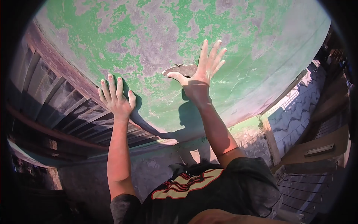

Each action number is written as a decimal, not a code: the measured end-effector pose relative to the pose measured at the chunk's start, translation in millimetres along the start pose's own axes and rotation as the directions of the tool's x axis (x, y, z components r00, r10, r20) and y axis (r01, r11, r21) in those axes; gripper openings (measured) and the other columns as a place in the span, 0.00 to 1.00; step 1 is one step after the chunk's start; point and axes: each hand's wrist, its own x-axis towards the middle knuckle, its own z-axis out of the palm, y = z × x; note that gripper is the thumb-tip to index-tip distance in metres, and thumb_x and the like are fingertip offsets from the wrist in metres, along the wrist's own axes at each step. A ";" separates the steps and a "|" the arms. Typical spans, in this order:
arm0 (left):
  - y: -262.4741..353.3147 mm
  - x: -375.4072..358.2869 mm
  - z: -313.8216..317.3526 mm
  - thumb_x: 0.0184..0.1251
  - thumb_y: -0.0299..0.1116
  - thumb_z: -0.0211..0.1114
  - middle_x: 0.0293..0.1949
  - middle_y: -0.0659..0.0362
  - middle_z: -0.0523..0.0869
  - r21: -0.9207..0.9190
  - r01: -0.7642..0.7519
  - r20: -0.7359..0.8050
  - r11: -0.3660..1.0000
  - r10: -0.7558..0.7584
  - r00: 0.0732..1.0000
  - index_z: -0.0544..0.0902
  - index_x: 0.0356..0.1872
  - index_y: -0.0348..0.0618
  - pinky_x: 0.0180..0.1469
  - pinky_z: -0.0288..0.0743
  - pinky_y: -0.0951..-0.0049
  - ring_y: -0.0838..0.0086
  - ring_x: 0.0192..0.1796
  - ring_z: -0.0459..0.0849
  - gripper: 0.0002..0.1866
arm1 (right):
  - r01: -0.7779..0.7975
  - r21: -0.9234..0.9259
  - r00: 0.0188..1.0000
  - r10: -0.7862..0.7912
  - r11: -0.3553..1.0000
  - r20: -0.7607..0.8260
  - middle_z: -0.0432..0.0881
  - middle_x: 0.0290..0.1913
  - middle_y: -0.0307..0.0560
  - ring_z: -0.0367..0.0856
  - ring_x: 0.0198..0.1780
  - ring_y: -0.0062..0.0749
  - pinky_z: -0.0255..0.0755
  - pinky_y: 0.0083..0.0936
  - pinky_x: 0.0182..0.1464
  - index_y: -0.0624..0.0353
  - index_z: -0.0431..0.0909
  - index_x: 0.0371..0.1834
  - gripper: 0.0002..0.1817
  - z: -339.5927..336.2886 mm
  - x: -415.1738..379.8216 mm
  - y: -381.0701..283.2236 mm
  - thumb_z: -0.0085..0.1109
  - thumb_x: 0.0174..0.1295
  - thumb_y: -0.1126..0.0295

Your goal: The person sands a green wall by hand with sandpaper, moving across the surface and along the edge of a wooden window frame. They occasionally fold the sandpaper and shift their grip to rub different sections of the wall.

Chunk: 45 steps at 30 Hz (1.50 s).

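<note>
My left hand [118,100] lies flat on the wall near its left edge, dusty fingers apart, with nothing in it. My right hand [201,80] is higher up and to the right, its fingers spread against the wall. Under its thumb and palm is a grey, torn-edged piece of sandpaper [182,70], pressed to the surface and partly hidden by the hand. Both hands touch the wall [156,52], where green paint is worn away in patches down to grey.
Slatted wooden louvres [56,93] in a frame border the wall on the left. At the right are a painted block wall [294,112], a wooden board [317,147] and a wire rack [305,186]. Shadows of my arms and head fall on the wall.
</note>
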 end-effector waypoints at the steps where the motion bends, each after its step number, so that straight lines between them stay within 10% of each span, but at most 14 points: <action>1: 0.2 1.8 -2.1 0.75 0.47 0.60 0.82 0.51 0.72 -0.016 0.003 -0.002 1.000 -0.003 1.000 0.73 0.79 0.55 0.86 0.46 0.45 0.50 0.85 0.63 0.32 | 0.003 0.004 1.000 -0.003 1.000 0.002 0.32 0.91 0.69 0.23 0.89 0.75 0.21 0.73 0.83 0.52 0.43 0.92 0.76 6.2 -0.6 -10.4 0.83 0.46 0.34; 6: -13.1 14.2 -32.4 0.74 0.45 0.64 0.83 0.53 0.71 0.017 -0.054 0.123 0.998 0.051 0.991 0.77 0.76 0.56 0.86 0.44 0.48 0.53 0.85 0.64 0.30 | 0.013 -0.015 0.995 -0.012 1.000 0.098 0.34 0.91 0.69 0.28 0.90 0.71 0.26 0.73 0.84 0.52 0.46 0.92 0.73 -2.1 -15.3 16.5 0.78 0.48 0.30; 13: 5.6 33.3 -8.7 0.72 0.47 0.62 0.83 0.53 0.71 -0.011 0.022 0.028 1.000 -0.022 0.999 0.74 0.76 0.54 0.85 0.34 0.36 0.53 0.88 0.59 0.32 | -0.388 0.173 0.880 0.420 0.905 -0.221 0.37 0.91 0.65 0.32 0.92 0.58 0.35 0.55 0.88 0.52 0.40 0.92 0.68 -40.3 -21.4 95.4 0.84 0.58 0.52; 28: 6.8 25.8 -5.3 0.71 0.48 0.64 0.81 0.58 0.75 -0.011 -0.003 0.018 1.000 0.003 1.000 0.79 0.74 0.59 0.85 0.36 0.31 0.56 0.87 0.63 0.30 | -0.411 0.137 0.868 0.433 0.901 -0.244 0.37 0.92 0.61 0.37 0.92 0.55 0.41 0.50 0.88 0.52 0.43 0.92 0.63 -34.8 -39.8 99.1 0.81 0.62 0.58; 34: 9.5 26.9 -6.3 0.72 0.47 0.63 0.81 0.59 0.75 0.013 -0.006 0.027 1.000 0.006 1.000 0.79 0.75 0.60 0.85 0.39 0.31 0.57 0.86 0.64 0.30 | -0.469 0.384 0.746 0.590 0.796 -0.311 0.37 0.92 0.60 0.39 0.92 0.51 0.39 0.44 0.88 0.55 0.44 0.91 0.59 -47.7 -9.9 128.0 0.78 0.66 0.55; 39: 9.3 27.1 -8.8 0.72 0.47 0.63 0.81 0.59 0.74 0.004 -0.006 0.043 1.000 0.006 0.999 0.80 0.74 0.60 0.85 0.38 0.31 0.57 0.86 0.64 0.29 | -0.353 0.136 0.917 0.371 0.926 -0.149 0.28 0.92 0.63 0.27 0.91 0.60 0.33 0.61 0.87 0.50 0.37 0.93 0.71 0.8 -46.8 34.7 0.83 0.56 0.47; 45: 8.6 23.8 -8.3 0.70 0.47 0.64 0.82 0.61 0.74 -0.007 -0.026 0.056 1.000 0.027 0.998 0.80 0.74 0.62 0.84 0.37 0.29 0.59 0.87 0.63 0.30 | -0.231 -0.137 0.973 0.228 0.963 -0.032 0.31 0.92 0.62 0.31 0.91 0.61 0.35 0.59 0.88 0.48 0.40 0.93 0.72 -23.8 -59.3 76.3 0.84 0.52 0.47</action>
